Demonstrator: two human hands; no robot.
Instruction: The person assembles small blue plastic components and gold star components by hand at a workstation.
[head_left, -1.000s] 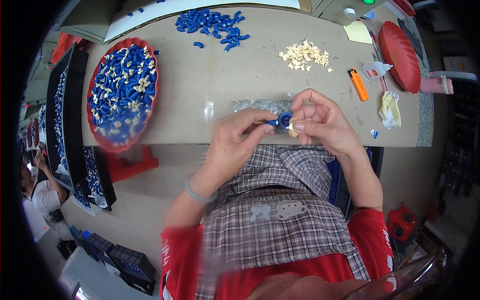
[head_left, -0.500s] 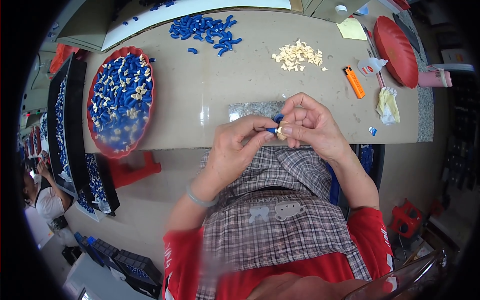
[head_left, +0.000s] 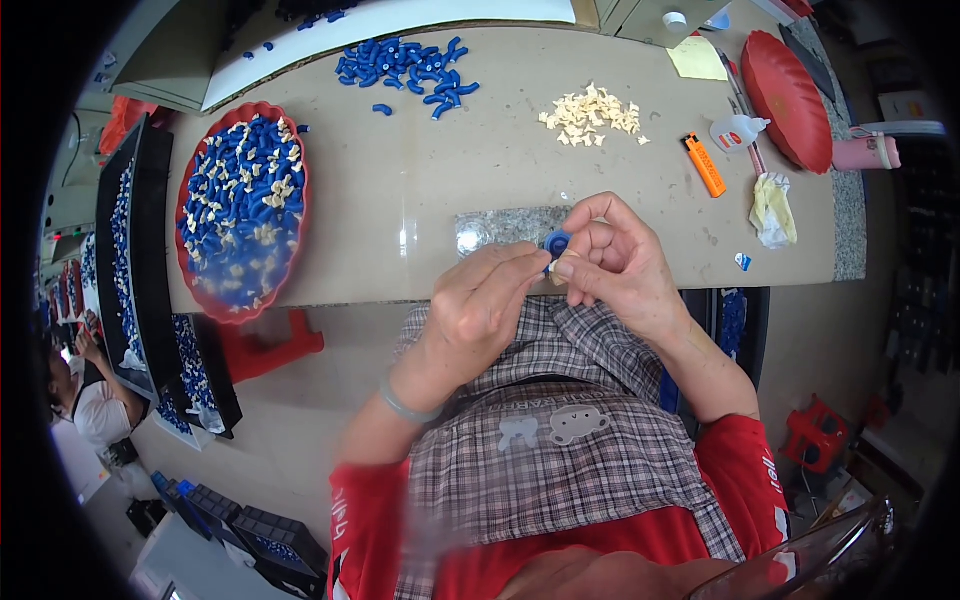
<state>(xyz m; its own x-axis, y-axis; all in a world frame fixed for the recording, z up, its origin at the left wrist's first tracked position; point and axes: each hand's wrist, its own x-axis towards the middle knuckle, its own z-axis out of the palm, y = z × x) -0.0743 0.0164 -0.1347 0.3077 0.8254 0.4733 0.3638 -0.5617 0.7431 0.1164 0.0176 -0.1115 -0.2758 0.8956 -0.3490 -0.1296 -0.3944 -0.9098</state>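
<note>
Fingertips of the left hand (head_left: 482,300) and right hand (head_left: 615,262) pinch together on a small blue plastic part (head_left: 556,241) | part sits between both thumbs, above the table edge (head_left: 340,298) | red tray (head_left: 188,215) of blue pieces far left of the fingers | orange lighter (head_left: 704,165) up right.

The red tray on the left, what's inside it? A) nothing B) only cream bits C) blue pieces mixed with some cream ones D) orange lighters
C: the red tray left of the hands is heaped with small blue pieces with a few cream pieces scattered among them; the only orange lighter lies on the table, not in the tray.
</note>
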